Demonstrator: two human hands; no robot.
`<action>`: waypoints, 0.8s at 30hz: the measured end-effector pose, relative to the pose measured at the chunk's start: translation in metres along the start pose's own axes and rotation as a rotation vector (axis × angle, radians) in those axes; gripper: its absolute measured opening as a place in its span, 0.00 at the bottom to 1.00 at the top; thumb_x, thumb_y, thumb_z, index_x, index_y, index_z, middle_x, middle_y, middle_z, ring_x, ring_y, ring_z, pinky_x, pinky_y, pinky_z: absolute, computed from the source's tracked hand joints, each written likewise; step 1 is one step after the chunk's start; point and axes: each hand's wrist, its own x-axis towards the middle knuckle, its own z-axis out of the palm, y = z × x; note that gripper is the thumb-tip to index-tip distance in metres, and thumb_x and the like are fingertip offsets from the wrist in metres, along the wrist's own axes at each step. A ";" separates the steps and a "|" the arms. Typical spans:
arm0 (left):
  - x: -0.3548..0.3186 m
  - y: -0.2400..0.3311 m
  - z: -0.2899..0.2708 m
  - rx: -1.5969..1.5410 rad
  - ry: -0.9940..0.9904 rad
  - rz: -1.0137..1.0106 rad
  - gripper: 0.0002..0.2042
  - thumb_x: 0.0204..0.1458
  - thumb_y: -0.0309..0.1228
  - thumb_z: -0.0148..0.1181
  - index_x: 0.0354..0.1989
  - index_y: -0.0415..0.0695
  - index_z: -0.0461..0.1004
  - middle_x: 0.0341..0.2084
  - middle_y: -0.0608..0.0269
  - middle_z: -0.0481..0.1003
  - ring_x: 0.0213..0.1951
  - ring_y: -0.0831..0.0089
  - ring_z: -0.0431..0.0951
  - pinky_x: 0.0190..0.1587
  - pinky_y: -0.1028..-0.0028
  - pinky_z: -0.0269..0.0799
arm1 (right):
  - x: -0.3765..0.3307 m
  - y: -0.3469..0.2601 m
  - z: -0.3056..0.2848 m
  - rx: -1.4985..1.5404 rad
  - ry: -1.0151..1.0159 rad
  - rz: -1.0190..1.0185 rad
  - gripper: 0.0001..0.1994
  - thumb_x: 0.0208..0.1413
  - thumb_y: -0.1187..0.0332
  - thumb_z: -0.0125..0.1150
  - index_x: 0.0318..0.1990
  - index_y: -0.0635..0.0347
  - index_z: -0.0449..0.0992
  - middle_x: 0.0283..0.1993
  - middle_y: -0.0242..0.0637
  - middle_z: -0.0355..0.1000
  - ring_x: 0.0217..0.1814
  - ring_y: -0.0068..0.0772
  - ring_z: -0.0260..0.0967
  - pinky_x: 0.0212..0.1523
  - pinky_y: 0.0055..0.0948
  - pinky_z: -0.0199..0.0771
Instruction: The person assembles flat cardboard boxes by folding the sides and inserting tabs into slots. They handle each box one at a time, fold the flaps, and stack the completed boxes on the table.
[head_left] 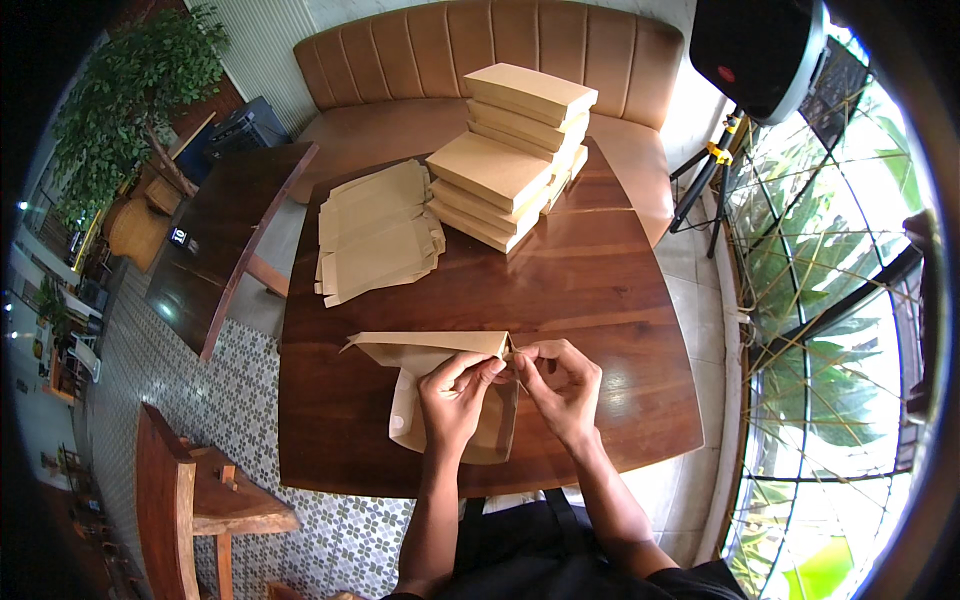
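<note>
A partly folded brown cardboard box [408,410] stands near the front edge of the wooden table, one long panel raised at its far side. At that panel's right corner my left hand [453,392] pinches the card between thumb and fingers. Close beside it, my right hand [562,385] grips the same corner, its thumb and forefinger pressed together on a small flap. My fingers cover part of that corner. Farther back on the left lie several flat, unfolded cardboard blanks [375,235], stacked loosely. Folded closed boxes [495,170] are piled to their right.
The dark wooden table [590,300] narrows toward a brown padded bench [400,65] behind it. A second table [230,220] and a wooden chair [168,490] stand at the left. On the right are a black speaker on a tripod [750,60] and a window with a metal grille [830,330].
</note>
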 end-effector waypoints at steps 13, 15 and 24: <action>-0.003 -0.003 0.005 0.075 0.018 0.053 0.07 0.60 0.22 0.71 0.42 0.31 0.83 0.34 0.58 0.85 0.37 0.76 0.85 0.42 0.76 0.82 | -0.005 -0.003 0.013 0.035 0.108 0.077 0.07 0.54 0.74 0.78 0.38 0.63 0.83 0.35 0.34 0.83 0.36 0.21 0.80 0.36 0.24 0.75; -0.005 0.000 0.003 0.090 0.001 0.062 0.07 0.61 0.23 0.69 0.42 0.30 0.83 0.33 0.57 0.85 0.37 0.75 0.86 0.41 0.76 0.82 | -0.006 -0.001 0.013 0.122 0.109 0.064 0.07 0.55 0.75 0.77 0.38 0.63 0.83 0.35 0.34 0.83 0.36 0.21 0.80 0.37 0.23 0.75; -0.002 0.005 -0.001 -0.012 -0.021 0.007 0.08 0.63 0.23 0.67 0.44 0.28 0.81 0.34 0.55 0.85 0.37 0.71 0.87 0.42 0.73 0.84 | -0.008 0.007 0.012 0.294 0.044 0.098 0.07 0.55 0.74 0.78 0.39 0.64 0.85 0.37 0.36 0.83 0.38 0.22 0.78 0.42 0.25 0.77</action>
